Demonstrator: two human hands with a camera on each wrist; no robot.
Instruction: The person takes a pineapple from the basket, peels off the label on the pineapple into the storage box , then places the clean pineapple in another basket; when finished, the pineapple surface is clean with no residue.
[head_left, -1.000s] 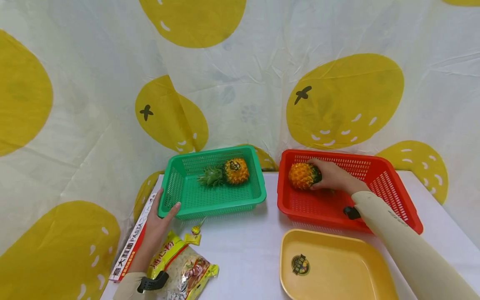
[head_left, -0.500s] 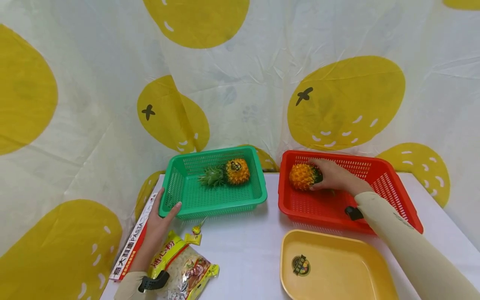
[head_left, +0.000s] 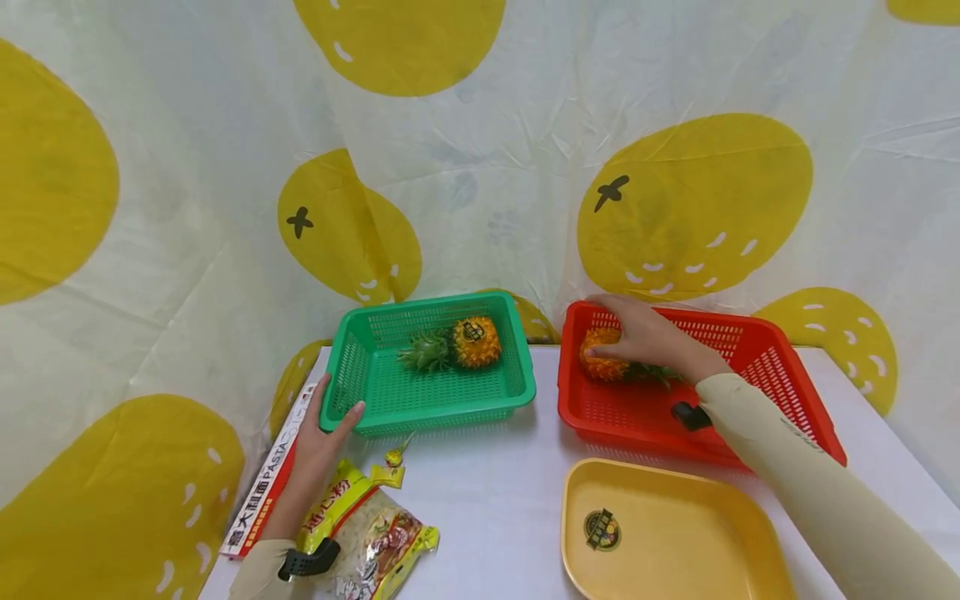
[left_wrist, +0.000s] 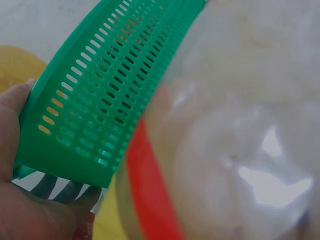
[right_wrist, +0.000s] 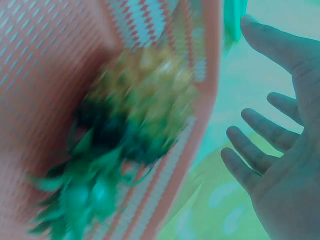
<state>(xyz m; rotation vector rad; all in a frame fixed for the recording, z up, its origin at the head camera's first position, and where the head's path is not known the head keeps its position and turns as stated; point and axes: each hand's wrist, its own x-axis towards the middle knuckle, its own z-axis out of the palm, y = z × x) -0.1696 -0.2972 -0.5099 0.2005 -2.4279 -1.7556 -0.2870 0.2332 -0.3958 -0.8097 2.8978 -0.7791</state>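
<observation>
My left hand [head_left: 315,450] holds the near left corner of a green plastic basket [head_left: 405,396]. In the left wrist view its thumb lies on the rim and the fingers [left_wrist: 45,187] reach behind the corner. Inside that basket a small pineapple [head_left: 480,348] with a round label lies on its side, leaves to the left. My right hand [head_left: 652,333] is over the left end of a red basket [head_left: 652,437]. A second pineapple [head_left: 603,370] lies in there, leaves to the right. The right wrist view shows the right hand's fingers [right_wrist: 270,130] spread, apart from the fruit, beyond the rim.
A yellow tray [head_left: 675,525] with a round sticker stands in front of the red basket. Near my left forearm lie a bag of noodles [head_left: 382,533], a long pasta box [head_left: 273,479] and a small yellow packet [head_left: 387,476]. A patterned curtain [head_left: 480,208] hangs behind the table.
My right hand has let go of the pineapple in the red basket and shifted left and up over it, so its leaves show. The left hand has stayed on the green basket.
</observation>
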